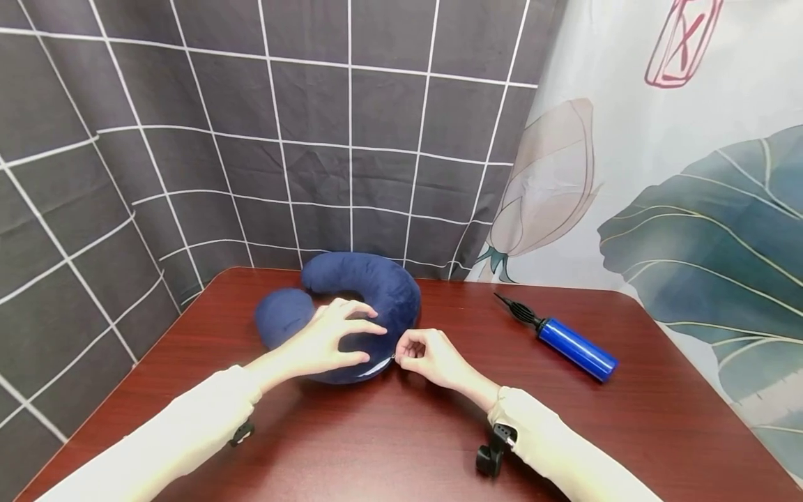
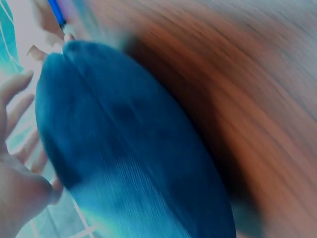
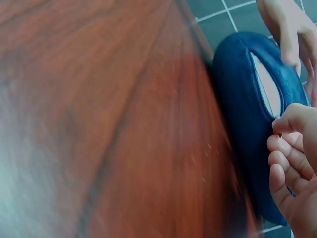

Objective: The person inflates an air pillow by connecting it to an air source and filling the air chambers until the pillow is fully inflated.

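A navy plush U-shaped neck pillow (image 1: pixel 396 289) lies on the table, its curve toward the right. Along its near edge runs a partly open zipper, with pale material (image 3: pixel 267 87) showing through the slit in the right wrist view. My right hand (image 1: pixel 436 359) pinches the zipper pull at the slit's end; the pull is mostly hidden by the thumb and forefinger. Over the pillow's near arm, my left hand (image 1: pixel 329 338) is held with fingers spread and slightly bent. Whether its fingertips touch the fabric I cannot tell.
A blue hand pump (image 1: pixel 577 350) with a black handle lies to the right on the reddish-brown table (image 1: pixel 464 307). Behind the table hang a dark grid-patterned curtain (image 1: pixel 314 167) and a white curtain with leaf prints (image 1: pixel 627 167).
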{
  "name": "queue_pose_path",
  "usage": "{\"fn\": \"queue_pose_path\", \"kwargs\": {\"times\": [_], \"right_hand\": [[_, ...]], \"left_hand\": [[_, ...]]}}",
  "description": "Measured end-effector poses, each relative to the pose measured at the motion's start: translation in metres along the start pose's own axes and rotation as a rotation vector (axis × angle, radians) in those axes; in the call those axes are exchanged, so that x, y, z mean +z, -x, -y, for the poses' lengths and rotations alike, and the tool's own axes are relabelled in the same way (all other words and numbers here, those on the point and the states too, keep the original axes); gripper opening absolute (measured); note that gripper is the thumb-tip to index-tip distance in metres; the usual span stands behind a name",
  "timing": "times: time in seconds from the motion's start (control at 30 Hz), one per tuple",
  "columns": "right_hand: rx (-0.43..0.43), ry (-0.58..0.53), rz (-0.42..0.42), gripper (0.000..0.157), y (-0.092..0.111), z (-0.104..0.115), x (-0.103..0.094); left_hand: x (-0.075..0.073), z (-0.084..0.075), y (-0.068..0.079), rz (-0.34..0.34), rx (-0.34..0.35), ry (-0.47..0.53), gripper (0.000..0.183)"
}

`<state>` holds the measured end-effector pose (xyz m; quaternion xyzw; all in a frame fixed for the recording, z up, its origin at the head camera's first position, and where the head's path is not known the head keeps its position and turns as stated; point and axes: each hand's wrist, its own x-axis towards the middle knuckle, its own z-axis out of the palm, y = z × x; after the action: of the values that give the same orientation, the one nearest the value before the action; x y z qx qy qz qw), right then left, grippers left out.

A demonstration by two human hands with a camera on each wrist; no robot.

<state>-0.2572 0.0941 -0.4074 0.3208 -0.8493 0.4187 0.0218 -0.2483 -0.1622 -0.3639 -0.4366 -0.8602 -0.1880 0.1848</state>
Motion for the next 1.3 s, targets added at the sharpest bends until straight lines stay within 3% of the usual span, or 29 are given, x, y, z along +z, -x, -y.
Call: {"fn": "queue_pose_path", "kwargs": {"times": [0.17, 0.37, 0.67, 0.97, 1.3], "right_hand": [[0.000, -0.005, 0.014, 0.012, -0.001, -0.007, -0.010], [0.012, 0.000, 0.023, 0.008, 0.002, -0.004, -0.016], [0.009, 0.000, -0.026, 0.008, 0.010, 0.032, -0.020], [0.013, 0.002, -0.035, 0.006, 0.014, 0.006, -0.005], [-0.001, -0.032, -0.053, 0.010, 0.020, 0.008, 0.004]], "left_hand": [[-0.015, 0.012, 0.018, -0.012, 0.084, -0.062, 0.048], [-0.013, 0.015, 0.029, 0.029, 0.067, 0.006, 0.055], [-0.008, 0.015, 0.029, -0.004, 0.000, 0.050, 0.054], [-0.007, 0.015, 0.028, -0.017, 0.012, 0.009, 0.052], [-0.004, 0.014, 0.029, -0.028, 0.002, -0.022, 0.052]]}}
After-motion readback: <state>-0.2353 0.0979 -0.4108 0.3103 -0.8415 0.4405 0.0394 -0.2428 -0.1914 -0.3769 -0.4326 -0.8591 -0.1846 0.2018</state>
